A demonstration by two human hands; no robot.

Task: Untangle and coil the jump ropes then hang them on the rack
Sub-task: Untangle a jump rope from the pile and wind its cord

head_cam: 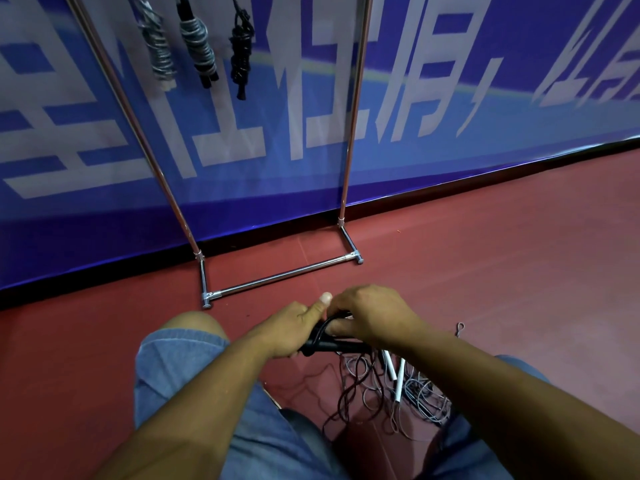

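Handles of a black jump rope point(332, 346) sit clamped in your left hand point(294, 327), thumb raised; your right hand point(370, 317) curls its fingers over the cord at their top end. Beneath them a tangle of ropes point(398, 386) lies on the red floor point(502, 271). 3 coiled ropes point(197, 46) hang on the rack point(287, 273) ahead.

Three coiled jump ropes point(199, 43) hang on the metal rack point(284, 275), two silvery and one black. A black rope point(332, 344), handles together, is held above a tangle point(415, 389) of thin grey and dark ropes with white handles on the floor point(519, 271).
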